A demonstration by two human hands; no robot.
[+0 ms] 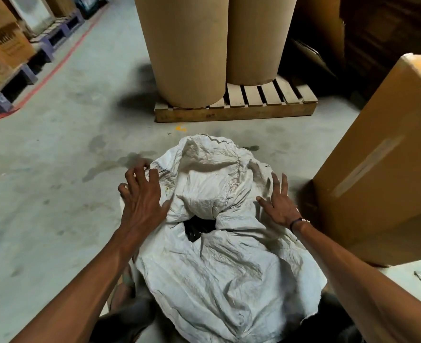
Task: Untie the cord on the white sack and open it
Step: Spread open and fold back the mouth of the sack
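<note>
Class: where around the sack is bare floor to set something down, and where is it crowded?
Free: floor left of the sack, out to the red line; a strip between sack and pallet. Crowded: right, where the box stands close.

Single head-worn wide-angle view, looking forward and steeply down, close over the white sack (219, 219), warehouse floor (56, 169) beyond

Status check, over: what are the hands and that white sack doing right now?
Left hand and right hand open, spread on either side of the white sack. Small dark gap at its mouth; no cord visible. Large cardboard box close on the right.
</note>
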